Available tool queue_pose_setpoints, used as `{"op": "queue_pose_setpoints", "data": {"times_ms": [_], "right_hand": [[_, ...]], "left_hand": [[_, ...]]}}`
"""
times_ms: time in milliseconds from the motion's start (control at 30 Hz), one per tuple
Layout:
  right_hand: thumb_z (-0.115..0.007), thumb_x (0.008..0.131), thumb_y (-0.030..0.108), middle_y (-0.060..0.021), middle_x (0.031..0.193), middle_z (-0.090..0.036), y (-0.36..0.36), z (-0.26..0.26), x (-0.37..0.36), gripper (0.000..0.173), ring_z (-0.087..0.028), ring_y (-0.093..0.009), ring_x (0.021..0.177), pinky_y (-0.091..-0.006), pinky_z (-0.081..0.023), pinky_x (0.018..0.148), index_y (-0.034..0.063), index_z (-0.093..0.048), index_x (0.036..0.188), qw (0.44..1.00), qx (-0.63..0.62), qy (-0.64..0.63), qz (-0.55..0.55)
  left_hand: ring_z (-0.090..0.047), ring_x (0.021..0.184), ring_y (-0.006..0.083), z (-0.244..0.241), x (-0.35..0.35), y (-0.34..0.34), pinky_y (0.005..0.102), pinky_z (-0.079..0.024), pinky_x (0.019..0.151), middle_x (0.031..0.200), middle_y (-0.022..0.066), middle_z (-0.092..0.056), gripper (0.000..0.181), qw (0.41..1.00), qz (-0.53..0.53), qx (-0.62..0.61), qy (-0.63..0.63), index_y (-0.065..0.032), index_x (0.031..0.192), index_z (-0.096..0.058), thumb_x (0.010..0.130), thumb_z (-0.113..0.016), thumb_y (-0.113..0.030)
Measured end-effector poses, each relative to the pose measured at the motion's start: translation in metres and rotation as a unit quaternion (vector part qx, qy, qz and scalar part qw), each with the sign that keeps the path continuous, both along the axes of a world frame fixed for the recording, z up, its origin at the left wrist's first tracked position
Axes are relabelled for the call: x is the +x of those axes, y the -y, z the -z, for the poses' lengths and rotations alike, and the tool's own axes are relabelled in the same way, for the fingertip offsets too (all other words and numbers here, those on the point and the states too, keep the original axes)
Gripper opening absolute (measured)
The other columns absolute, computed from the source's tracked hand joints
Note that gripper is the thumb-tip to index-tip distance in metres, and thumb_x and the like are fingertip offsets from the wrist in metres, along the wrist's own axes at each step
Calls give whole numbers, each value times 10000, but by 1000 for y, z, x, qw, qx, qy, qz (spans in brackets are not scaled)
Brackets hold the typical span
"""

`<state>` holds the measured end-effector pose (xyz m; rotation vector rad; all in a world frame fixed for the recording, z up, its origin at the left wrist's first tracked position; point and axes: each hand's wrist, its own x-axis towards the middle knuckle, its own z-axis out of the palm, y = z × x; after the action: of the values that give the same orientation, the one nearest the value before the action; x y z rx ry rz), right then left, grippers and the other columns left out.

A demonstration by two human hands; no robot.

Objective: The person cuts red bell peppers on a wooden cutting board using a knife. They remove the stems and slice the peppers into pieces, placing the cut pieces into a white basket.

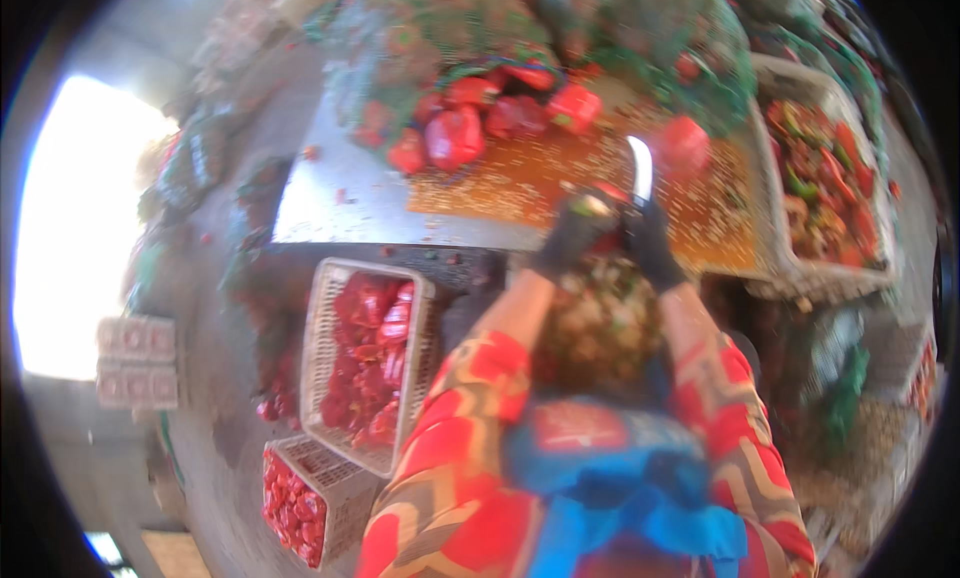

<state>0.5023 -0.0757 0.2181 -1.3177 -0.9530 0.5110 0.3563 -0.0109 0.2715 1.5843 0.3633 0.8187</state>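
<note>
My left hand (564, 237), in a dark glove, grips a red bell pepper (613, 192) with a pale green part at its top; the glove covers much of it. My right hand (651, 240), also gloved, is closed around a knife whose curved blade (641, 165) points away from me. Both hands are close together over the table's near edge. Beneath them sits a heap of pale and green pepper scraps (600, 315), blurred. A whole red pepper (681, 147) lies beyond the blade, and several more red peppers (455, 137) spill from a green mesh sack (450, 27).
The metal table (337, 203) has an orange, seed-strewn board (510, 195) on it. At right, a white crate (776, 165) contains pepper pieces. Left of me stand a crate (319, 338) of red peppers and a tilted crate (337, 465) of more. Another mesh sack (660, 38) borders the far side.
</note>
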Motion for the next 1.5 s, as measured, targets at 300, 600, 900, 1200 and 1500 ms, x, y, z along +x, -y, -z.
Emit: {"op": "queue_pose_setpoints", "data": {"times_ms": [300,600,900,1200,1500], "right_hand": [[-640,859,95,-37,740,-587,29,-78,-21,159,-591,-162,560,-326,-522,477,48,-551,982,942,18,-330,-58],[-607,886,66,-35,849,-618,46,-96,-53,288,-614,-116,701,-247,-500,566,31,-529,1161,918,-25,-289,-271],[-554,930,177,-124,998,-674,29,-107,-28,226,-583,-113,603,-229,-448,456,48,-594,1111,947,-20,-295,-122],[-499,948,154,-130,984,-666,31,-97,-22,256,-546,-92,594,-222,-427,460,26,-580,1154,953,-67,-248,-159],[-595,903,150,-112,969,-674,34,-116,-25,246,-601,-109,641,-228,-465,493,26,-592,1116,966,-56,-203,-150]], "left_hand": [[-621,948,207,-78,-85,59,340,-508,787,1146,124,-607,529,955,18,-66,-289,-59,1266,-538,785,-726,-176],[-615,961,241,-81,-90,52,338,-490,852,1131,107,-611,497,973,-105,-191,77,12,1233,-517,754,-649,20],[-519,1085,421,-64,-79,-26,456,-436,964,1279,266,-457,568,729,-321,554,-243,-98,1377,-406,822,-503,-29],[-635,973,190,-81,-179,-42,335,-535,804,1030,102,-658,375,951,-277,-130,-39,-36,1169,-593,799,-538,-50],[-619,943,382,24,-428,-69,457,-492,829,1085,201,-632,472,377,-655,469,-457,-36,1227,-553,791,-618,-207]]}}
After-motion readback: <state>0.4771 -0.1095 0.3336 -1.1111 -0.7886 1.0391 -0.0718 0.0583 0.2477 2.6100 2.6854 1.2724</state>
